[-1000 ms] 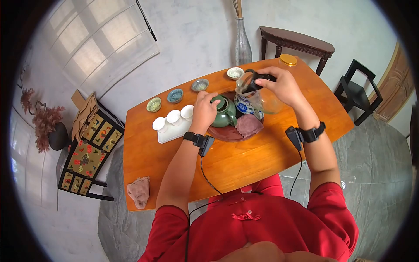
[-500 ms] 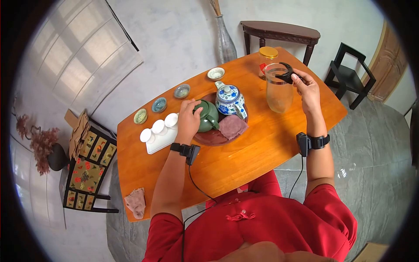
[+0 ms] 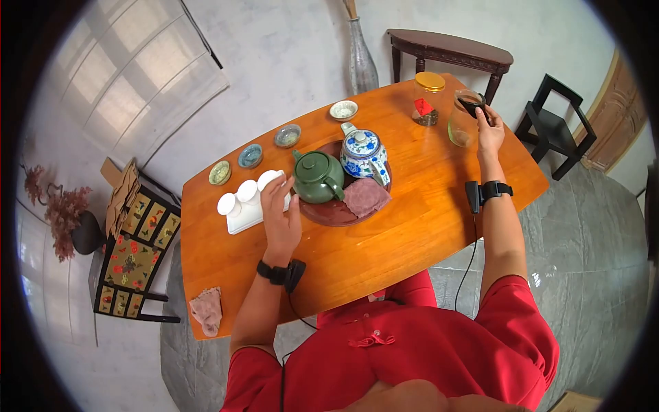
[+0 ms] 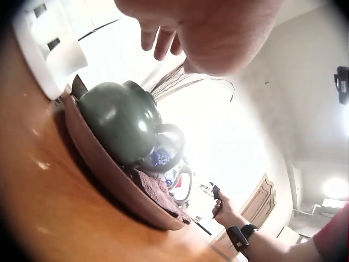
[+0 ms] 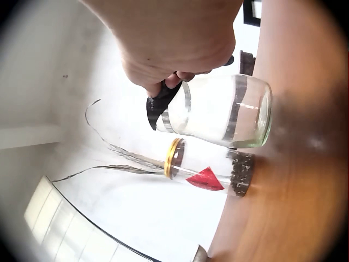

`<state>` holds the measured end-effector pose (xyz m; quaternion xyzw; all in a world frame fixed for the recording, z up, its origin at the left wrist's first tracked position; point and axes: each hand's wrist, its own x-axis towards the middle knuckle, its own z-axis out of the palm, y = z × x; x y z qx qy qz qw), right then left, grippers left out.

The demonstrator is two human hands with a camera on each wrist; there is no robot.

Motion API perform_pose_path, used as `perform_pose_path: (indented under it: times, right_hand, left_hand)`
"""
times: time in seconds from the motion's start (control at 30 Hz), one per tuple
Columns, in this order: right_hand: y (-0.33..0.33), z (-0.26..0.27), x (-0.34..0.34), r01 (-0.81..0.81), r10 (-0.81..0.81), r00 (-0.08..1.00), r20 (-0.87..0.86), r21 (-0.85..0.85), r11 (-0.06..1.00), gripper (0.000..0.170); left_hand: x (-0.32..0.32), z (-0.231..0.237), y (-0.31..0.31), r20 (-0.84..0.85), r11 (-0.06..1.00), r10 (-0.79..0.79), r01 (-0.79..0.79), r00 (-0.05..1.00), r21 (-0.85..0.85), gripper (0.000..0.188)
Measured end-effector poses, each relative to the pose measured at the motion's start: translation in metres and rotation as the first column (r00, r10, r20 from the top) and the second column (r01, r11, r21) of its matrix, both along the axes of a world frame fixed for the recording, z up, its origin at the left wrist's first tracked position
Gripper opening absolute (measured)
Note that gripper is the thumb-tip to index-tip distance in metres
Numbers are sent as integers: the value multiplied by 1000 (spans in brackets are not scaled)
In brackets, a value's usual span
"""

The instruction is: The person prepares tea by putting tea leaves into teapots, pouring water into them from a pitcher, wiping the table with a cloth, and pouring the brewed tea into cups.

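My right hand point(image 3: 489, 134) grips the black handle point(image 5: 163, 101) of a clear glass pitcher point(image 3: 461, 127) at the table's right side. In the right wrist view the pitcher stands upright to the table, its base close to the wood. My left hand point(image 3: 281, 223), fingers extended and holding nothing, hovers left of a green teapot point(image 3: 319, 185). That lidded teapot sits on a round reddish-brown tray point(image 3: 329, 218) beside a blue-and-white teapot point(image 3: 364, 154). A folded mauve cloth point(image 3: 367, 199) lies at the tray's front.
Left of the tray, several white cups point(image 3: 248, 192) stand on a white rectangular tray point(image 3: 244, 221). Small patterned bowls point(image 3: 250, 156) line the far edge. A gold-lidded jar point(image 3: 425, 103) stands near the pitcher. Another cloth point(image 3: 206, 312) lies at the front left corner.
My right hand has carried the pitcher from over the blue-and-white teapot to the right side of the table. My left hand has left the green teapot's lid, now on, and drawn back toward me.
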<state>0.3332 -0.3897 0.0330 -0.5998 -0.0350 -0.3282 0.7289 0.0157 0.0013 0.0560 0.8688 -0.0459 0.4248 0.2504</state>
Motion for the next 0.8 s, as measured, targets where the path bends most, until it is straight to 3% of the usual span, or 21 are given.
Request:
perform_pose_path:
  times: [0.17, 0.3, 0.37, 0.43, 0.47, 0.5, 0.53, 0.6, 0.63, 0.7, 0.77, 0.8]
  right_hand:
    - [2, -19, 15, 14, -15, 1000, 10, 72, 997, 35]
    - [11, -22, 7, -22, 21, 1000, -20, -47, 999, 39]
    - [13, -20, 5, 41, -49, 994, -95, -89, 995, 47]
    - [6, -29, 11, 49, -70, 987, -146, -138, 989, 50]
    - [1, -37, 14, 369, -396, 918, 0, -363, 856, 49]
    - [-1, -39, 14, 642, -636, 741, 214, -501, 580, 48]
    - [3, -35, 7, 641, -625, 747, 228, -500, 583, 48]
    - [21, -36, -18, 316, -289, 948, 131, -317, 894, 41]
    - [46, -31, -46, 112, -73, 988, 137, -304, 946, 32]
    - [92, -15, -103, -300, 315, 948, -43, -454, 839, 32]
    - [125, -21, -138, -481, 440, 870, -221, -571, 665, 50]
    - [138, -20, -150, -574, 468, 817, -336, -547, 609, 57]
  left_hand:
    - [-30, -12, 6, 98, 987, 152, -146, 983, -71, 21]
    - [-23, -33, 13, 109, 979, 162, -146, 981, -140, 18]
    - [-13, -45, 13, 90, 928, 83, -44, 993, -370, 21]
    - [-6, -54, 14, 113, 894, 75, -16, 991, -448, 21]
    - [-4, -57, 15, 131, 865, 50, 23, 990, -501, 21]
    - [-3, -59, 15, 154, 833, 26, 64, 988, -550, 21]
    - [-3, -59, 15, 147, 835, 33, 53, 989, -548, 21]
    - [-2, -65, 14, 147, 813, 26, 65, 989, -578, 21]
    - [-2, -67, 14, 139, 797, 3, 82, 990, -598, 21]
    - [-3, -67, 9, 96, 809, 8, 50, 995, -585, 24]
    - [-5, -67, 4, 51, 824, 7, 23, 999, -565, 28]
    - [-6, -69, 1, -21, 866, 18, -26, 1000, -499, 36]
